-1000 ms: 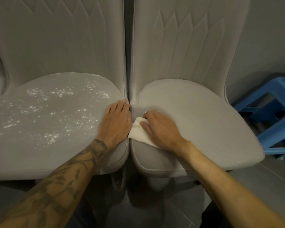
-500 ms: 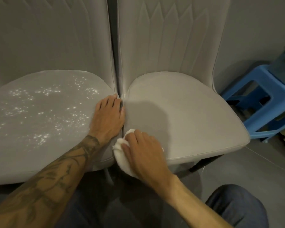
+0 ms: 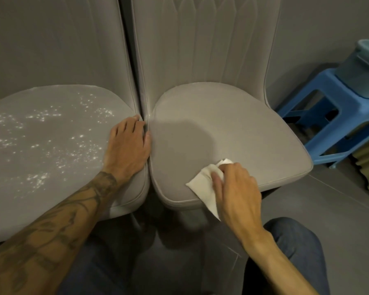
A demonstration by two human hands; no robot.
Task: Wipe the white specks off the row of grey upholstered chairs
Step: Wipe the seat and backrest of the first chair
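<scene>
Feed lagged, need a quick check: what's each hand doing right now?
Left hand: open, flat on the speckled seat.
Right hand: holding the white cloth.

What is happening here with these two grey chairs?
A person is cleaning them. The right hand holds a white folded cloth on the front of the right grey upholstered chair seat, which shows no specks. The left hand rests flat on the inner edge of the left seat, which is dotted with white specks.
</scene>
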